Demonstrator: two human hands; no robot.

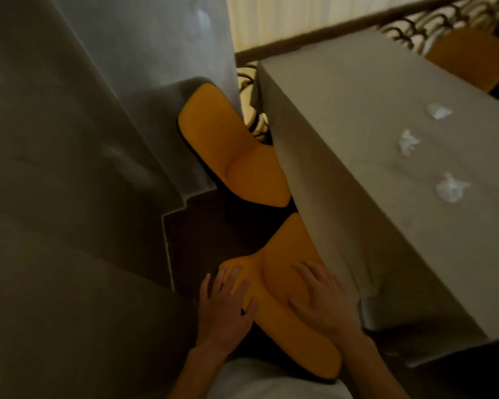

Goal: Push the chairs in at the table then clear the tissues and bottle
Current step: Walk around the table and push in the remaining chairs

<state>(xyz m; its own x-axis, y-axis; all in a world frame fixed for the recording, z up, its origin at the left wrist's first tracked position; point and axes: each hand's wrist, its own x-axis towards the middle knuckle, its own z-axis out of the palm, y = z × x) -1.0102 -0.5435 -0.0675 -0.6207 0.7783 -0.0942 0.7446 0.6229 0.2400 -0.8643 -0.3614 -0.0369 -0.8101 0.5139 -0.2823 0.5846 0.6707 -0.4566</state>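
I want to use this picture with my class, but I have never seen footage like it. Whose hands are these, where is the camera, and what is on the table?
There is one picture, taken by a wide-angle camera worn on a person's head, looking down at their own bare hands. No machine is involved. The left hand and right hand both press, fingers spread, on the backrest of the near orange chair, beside a table under a grey cloth. Neither hand holds anything. A second orange chair stands further along the same side. Three crumpled white tissues lie on the cloth. No bottle is in view.
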